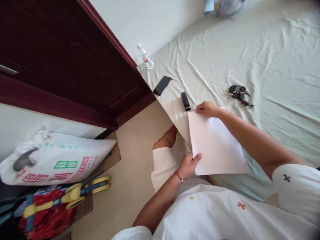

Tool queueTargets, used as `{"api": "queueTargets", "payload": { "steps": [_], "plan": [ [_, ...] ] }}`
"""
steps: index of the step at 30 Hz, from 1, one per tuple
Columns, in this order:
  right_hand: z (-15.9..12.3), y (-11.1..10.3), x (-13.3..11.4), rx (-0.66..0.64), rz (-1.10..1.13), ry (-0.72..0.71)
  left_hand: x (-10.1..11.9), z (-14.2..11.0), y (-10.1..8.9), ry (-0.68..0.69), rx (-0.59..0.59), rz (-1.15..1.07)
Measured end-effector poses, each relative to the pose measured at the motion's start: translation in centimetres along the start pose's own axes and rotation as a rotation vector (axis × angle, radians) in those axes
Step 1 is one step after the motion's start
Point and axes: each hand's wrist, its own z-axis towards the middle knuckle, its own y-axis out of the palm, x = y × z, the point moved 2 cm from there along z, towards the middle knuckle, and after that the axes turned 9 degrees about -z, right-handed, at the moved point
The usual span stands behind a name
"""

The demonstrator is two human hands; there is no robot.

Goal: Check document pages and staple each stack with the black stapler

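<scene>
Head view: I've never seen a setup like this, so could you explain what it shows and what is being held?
There is no robot here, only a person with two bare hands. The single picture comes from a camera on their head, looking forward and down. The left hand pinches the near side of some white paper; the right hand holds its far edge. On the pale green cloth are a clear bottle, a flat dark object, a small black device and a bunch of keys.

Left hand point(188, 165), near: the thumb points right, fingers mostly hidden. Right hand point(207, 109), far: the fingers curl, back uppermost.
</scene>
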Motion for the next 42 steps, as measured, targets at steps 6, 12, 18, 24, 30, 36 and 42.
{"api": "queueTargets", "payload": {
  "steps": [6, 12, 18, 24, 30, 36, 42],
  "plan": [
    [3.9, -0.9, 0.5, -0.042, -0.081, -0.063, 4.1, 1.0, -2.3, 0.091, 0.001, 0.488],
    [5.6, -1.1, 0.3, -0.099, -0.234, -0.100, 10.5, 6.4, -3.9, 0.469, 0.316, 0.510],
    [6.2, -1.3, 0.1, -0.123, -0.272, -0.081, 14.5, 13.7, -4.0, 0.644, 0.442, 0.554],
    [5.9, -1.6, 0.2, -0.139, -0.272, -0.069, 14.0, 16.9, -4.3, 0.747, 0.399, 0.672],
    [5.8, -1.6, 0.1, -0.160, -0.261, -0.085, 12.6, 17.7, -5.2, 0.824, 0.411, 0.950],
    [5.9, -1.4, -0.1, -0.171, -0.272, -0.073, 12.9, 17.6, -5.9, 0.814, 0.381, 1.307],
    [5.5, -1.3, -0.8, -0.124, -0.296, -0.028, 15.2, 17.4, -5.6, 0.806, 0.264, 1.339]
  ]
}}
